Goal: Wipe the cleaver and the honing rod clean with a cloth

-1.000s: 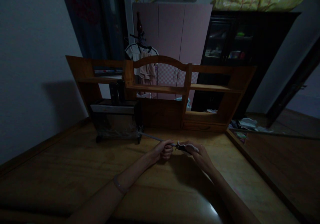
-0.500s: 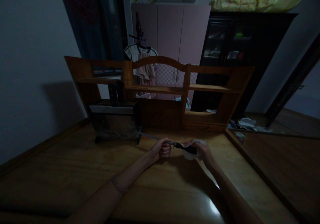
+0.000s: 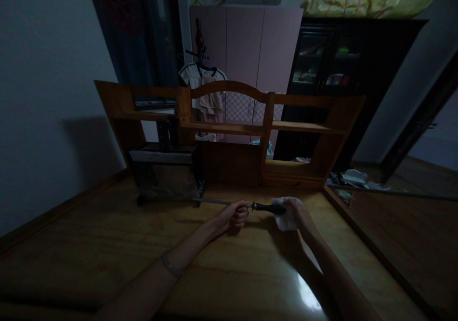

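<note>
My left hand (image 3: 234, 214) is closed round the thin metal shaft (image 3: 211, 201) of a long tool, just left of its black handle (image 3: 269, 208). The shaft points left toward a dark stand. My right hand (image 3: 296, 213) holds a white cloth (image 3: 284, 218) bunched at the right end of the black handle. Both hands hover over the wooden desk (image 3: 229, 264) near its middle. The light is dim.
A wooden shelf unit (image 3: 229, 130) stands at the back of the desk. A dark metal stand with clear plastic (image 3: 164, 173) sits at its left foot. Behind are a pink wardrobe (image 3: 246, 44), a dark cabinet (image 3: 322, 63) and hanging clothes (image 3: 205, 92). Papers (image 3: 354, 178) lie right.
My right hand and the cloth have slid right along the black handle to its end, leaving the handle bare. The tool now lies closer to level. My left hand has kept its grip.
</note>
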### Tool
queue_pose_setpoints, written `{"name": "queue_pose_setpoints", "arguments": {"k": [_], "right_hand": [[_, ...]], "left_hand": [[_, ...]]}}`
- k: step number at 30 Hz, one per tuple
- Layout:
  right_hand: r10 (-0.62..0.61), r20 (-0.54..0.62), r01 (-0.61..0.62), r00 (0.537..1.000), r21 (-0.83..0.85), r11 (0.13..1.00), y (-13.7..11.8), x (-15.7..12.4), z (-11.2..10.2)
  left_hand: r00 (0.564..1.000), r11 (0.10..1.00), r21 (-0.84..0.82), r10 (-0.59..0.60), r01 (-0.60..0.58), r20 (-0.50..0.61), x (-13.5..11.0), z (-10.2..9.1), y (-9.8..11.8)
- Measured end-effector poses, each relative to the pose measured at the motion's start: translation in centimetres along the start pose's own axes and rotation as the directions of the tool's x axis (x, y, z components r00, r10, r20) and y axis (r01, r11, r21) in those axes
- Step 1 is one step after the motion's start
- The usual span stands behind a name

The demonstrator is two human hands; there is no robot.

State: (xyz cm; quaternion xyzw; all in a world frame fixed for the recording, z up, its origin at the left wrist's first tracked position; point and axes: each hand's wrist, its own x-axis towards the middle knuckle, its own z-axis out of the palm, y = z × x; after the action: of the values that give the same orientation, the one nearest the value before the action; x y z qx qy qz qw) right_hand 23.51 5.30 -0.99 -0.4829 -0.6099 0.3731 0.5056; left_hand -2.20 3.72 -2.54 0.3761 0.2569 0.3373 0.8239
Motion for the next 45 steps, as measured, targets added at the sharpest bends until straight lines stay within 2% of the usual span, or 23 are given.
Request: {"name": "queue_pose_setpoints", "arguments": {"k": [3, 9, 20, 25, 27, 30, 31, 33, 35, 37, 41, 45], "right_hand": [[0.049, -0.037, -0.047, 0.998, 0.044, 0.998, 0.2, 0.3, 0.3], [0.056, 0.007, -0.056, 0.998, 0.114, 0.992, 0.2, 0.9, 0.7], [0.074, -0.067, -0.071, 0.995, 0.049, 0.996, 0.9, 0.5, 0.4], [0.071, 0.014, -0.072, 0.997, 0.107, 0.992, 0.0, -0.2, 1.3], [0.106, 0.061, -0.117, 0.993, 0.215, 0.97, -0.2, -0.5, 1.6], [0.188, 0.098, -0.211, 0.977, 0.419, 0.883, 0.0, -0.4, 1.6], [0.209, 0.102, -0.232, 0.973, 0.462, 0.856, 0.2, -0.3, 1.5], [0.232, 0.105, -0.252, 0.967, 0.498, 0.83, 0.5, 0.0, 1.2], [0.254, 0.112, -0.274, 0.961, 0.534, 0.8, 0.7, 0.2, 0.9], [0.291, 0.126, -0.308, 0.948, 0.583, 0.752, 0.7, 0.3, 0.9], [0.33, 0.179, -0.363, 0.927, 0.646, 0.671, 0.1, -0.1, 1.5], [0.281, 0.22, -0.356, 0.934, 0.63, 0.69, -0.7, -0.5, 2.2]], "left_hand": [[1.0, 0.998, 0.052, 0.021, -0.02, -0.019, -0.1, 0.3, -0.1], [0.989, 0.995, 0.067, 0.081, -0.072, -0.127, 0.0, 0.6, -0.1], [0.98, 0.976, 0.153, 0.172, -0.155, -0.103, 0.5, 0.1, -0.8], [0.963, 0.941, 0.298, 0.215, -0.16, -0.165, 0.2, 1.2, -1.0], [0.955, 0.91, 0.382, 0.241, -0.16, -0.175, -0.1, 1.8, -1.3], [0.919, 0.801, 0.57, 0.343, -0.18, -0.192, -0.8, 3.0, -1.6], [0.897, 0.733, 0.651, 0.403, -0.198, -0.181, -1.1, 3.3, -1.7], [0.867, 0.557, 0.797, 0.491, -0.233, -0.09, -1.6, 4.1, -1.7], [0.866, 0.38, 0.893, 0.499, -0.241, 0.021, -2.1, 4.6, -1.5], [0.873, 0.255, 0.941, 0.482, -0.221, 0.075, -2.3, 4.9, -1.3], [0.865, 0.159, 0.972, 0.497, -0.173, 0.073, -2.5, 4.8, -1.0], [0.847, 0.101, 0.985, 0.528, -0.137, 0.063, -2.6, 4.6, -1.0]]}}
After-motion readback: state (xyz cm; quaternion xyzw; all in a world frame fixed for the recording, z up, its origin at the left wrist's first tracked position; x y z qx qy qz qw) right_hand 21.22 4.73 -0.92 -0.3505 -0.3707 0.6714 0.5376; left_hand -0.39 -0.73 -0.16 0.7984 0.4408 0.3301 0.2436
